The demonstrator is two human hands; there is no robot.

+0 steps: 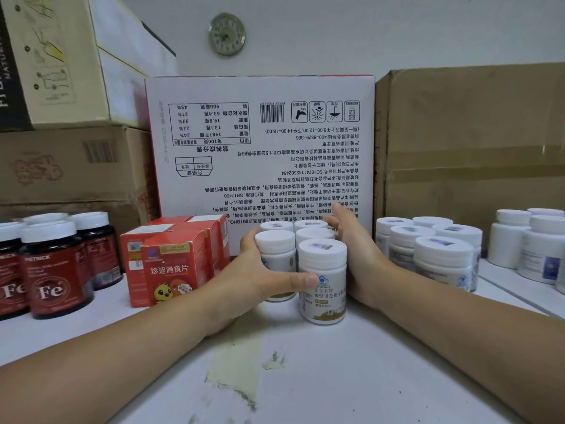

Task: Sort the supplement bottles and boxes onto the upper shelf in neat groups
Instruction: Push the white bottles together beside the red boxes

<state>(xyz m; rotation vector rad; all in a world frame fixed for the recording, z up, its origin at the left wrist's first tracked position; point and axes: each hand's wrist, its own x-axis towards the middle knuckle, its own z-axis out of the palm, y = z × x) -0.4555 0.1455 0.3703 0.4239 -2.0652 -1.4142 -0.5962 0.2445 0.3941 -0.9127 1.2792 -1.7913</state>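
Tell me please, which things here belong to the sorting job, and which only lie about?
Job: middle white bottles, red boxes, Fe bottles, right white bottles.
Lying about: clock, white carton, brown cartons.

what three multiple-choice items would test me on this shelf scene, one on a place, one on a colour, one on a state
1. Where do the red boxes stand?
A. left of the held white bottles
B. right of them
C. stacked on top of them

2. What colour are the caps of the Fe bottles?
A. black
B. white
C. red

3. How are the hands placed?
A. both hang free, touching nothing
B. both lift one red box
C. the left hand and the right hand hold the white bottles between them

Answers:
1 A, the boxes sit just to the left of the cluster.
2 B, white caps top the dark, red-labelled bottles.
3 C, a hand lies against each side of the cluster, with the left thumb across the front bottle.
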